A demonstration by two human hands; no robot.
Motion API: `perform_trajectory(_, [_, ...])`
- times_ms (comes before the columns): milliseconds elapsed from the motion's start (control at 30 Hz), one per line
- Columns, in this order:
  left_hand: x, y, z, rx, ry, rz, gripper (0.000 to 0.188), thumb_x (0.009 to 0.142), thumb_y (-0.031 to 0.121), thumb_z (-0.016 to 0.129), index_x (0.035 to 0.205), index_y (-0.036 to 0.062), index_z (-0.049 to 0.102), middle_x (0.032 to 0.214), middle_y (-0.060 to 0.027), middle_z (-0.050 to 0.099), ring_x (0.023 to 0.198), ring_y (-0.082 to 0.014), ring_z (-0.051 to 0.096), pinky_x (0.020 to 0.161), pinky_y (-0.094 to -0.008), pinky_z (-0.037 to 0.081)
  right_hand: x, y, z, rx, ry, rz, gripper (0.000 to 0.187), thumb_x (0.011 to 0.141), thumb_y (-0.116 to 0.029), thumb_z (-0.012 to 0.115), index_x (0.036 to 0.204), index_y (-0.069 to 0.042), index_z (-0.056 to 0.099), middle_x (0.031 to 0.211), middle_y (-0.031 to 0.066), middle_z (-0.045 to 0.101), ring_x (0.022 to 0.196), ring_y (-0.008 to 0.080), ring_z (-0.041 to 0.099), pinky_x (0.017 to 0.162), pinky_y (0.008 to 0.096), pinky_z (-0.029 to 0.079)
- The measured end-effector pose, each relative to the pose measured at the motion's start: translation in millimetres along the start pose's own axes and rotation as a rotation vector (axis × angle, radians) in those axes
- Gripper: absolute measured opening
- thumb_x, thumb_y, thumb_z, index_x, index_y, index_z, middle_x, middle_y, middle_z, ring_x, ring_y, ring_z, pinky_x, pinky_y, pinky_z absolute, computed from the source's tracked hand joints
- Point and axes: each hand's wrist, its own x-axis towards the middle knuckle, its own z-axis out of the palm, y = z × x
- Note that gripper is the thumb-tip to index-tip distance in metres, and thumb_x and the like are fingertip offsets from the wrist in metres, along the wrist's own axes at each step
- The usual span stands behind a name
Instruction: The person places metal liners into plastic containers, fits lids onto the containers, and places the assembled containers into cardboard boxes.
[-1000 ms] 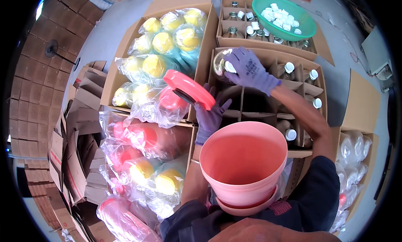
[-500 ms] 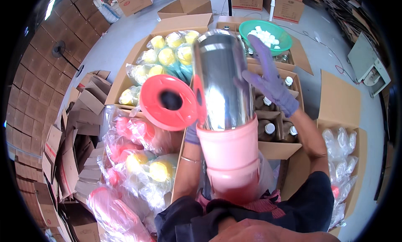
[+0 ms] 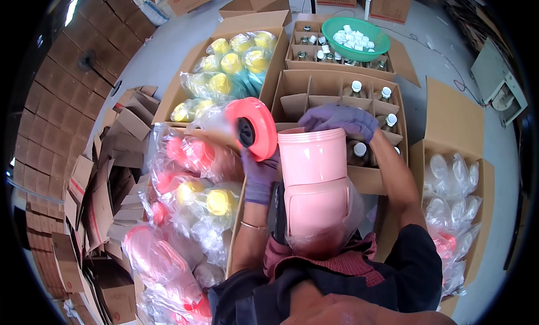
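A pink thermos flask shell (image 3: 317, 201) stands upright before my body, threaded rim up, its lower part wrapped in clear plastic. My left hand (image 3: 261, 170), in a purple glove, is closed on a red-pink collar (image 3: 263, 128) with a black centre. The collar is tilted, just left of the rim. My right hand (image 3: 339, 120), also gloved, curls over the far side of the rim, its fingertips partly hidden. The silver liner is out of sight; the shell's inside cannot be seen.
Ahead stands a divided carton (image 3: 286, 97) of white-capped bottles, with a green basin (image 3: 331, 41) of white caps beyond. To the left are cartons of bagged yellow-topped flasks (image 3: 230, 64) and bagged pink parts (image 3: 163, 257). A carton of clear-wrapped pieces (image 3: 449, 196) stands right.
The silver liner, which stood tall out of the pink shell, has gone from view. My right hand has come down to the rim. The collar has turned and shifted right.
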Motion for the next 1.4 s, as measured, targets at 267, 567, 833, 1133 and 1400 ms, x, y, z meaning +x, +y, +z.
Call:
perform_trajectory(267, [0, 52, 112, 1.698, -0.318, 0.697, 0.044, 0.084, 0.036, 0.074, 0.111, 0.0033, 0.063, 0.102, -0.0092, 0.065, 0.099, -0.0178, 0.061, 0.083, -0.034, 0.051, 29, 88, 16, 1.313, 0.004, -0.53, 0.046, 0.103, -0.04, 0.038, 0.119, -0.001, 0.055, 0.12, 0.011, 0.06, 0.103, 0.0235, 0.06, 0.093, 0.0374, 0.046])
perform_trajectory(567, [7, 18, 114, 1.777, -0.895, 0.698, 0.031, 0.089, 0.02, 0.049, 0.098, -0.0033, 0.067, 0.089, -0.0166, 0.065, 0.083, -0.0313, 0.063, 0.077, -0.0373, 0.05, -17, 56, 77, 0.407, 0.73, -0.231, 0.049, 0.104, -0.045, 0.029, 0.104, -0.002, 0.054, 0.119, 0.0146, 0.056, 0.117, 0.0221, 0.05, 0.106, 0.0353, 0.035])
perform_trajectory(833, [51, 6, 69, 0.585, -0.184, 0.054, 0.057, 0.103, 0.045, 0.036, 0.102, -0.0043, 0.065, 0.104, -0.0166, 0.069, 0.1, -0.0246, 0.064, 0.097, -0.038, 0.047, -44, 15, 44, 0.224, 0.616, -0.092, 0.032, 0.1, -0.026, 0.046, 0.106, 0.001, 0.062, 0.106, 0.0123, 0.064, 0.102, 0.0205, 0.06, 0.094, 0.0319, 0.045])
perform_trajectory(1133, [24, -20, 47, 0.491, -0.311, -0.231, 0.071, 0.104, 0.048, 0.025, 0.088, -0.0091, 0.065, 0.098, -0.0181, 0.067, 0.092, -0.0273, 0.063, 0.094, -0.0364, 0.046, -29, -22, 55, -0.059, 0.677, -0.188, 0.029, 0.092, -0.022, 0.055, 0.086, 0.004, 0.067, 0.078, 0.0131, 0.067, 0.074, 0.0251, 0.064, 0.078, 0.0328, 0.05])
perform_trajectory(1400, [-17, 3, 86, 1.4, -0.127, 0.233, 0.066, 0.106, 0.041, 0.021, 0.093, -0.0054, 0.066, 0.093, -0.0148, 0.069, 0.092, -0.0237, 0.064, 0.092, -0.0342, 0.046, -19, 29, 47, 0.185, 0.62, -0.399, 0.035, 0.096, -0.019, 0.041, 0.085, 0.004, 0.064, 0.081, 0.0133, 0.067, 0.075, 0.0202, 0.065, 0.074, 0.0318, 0.051])
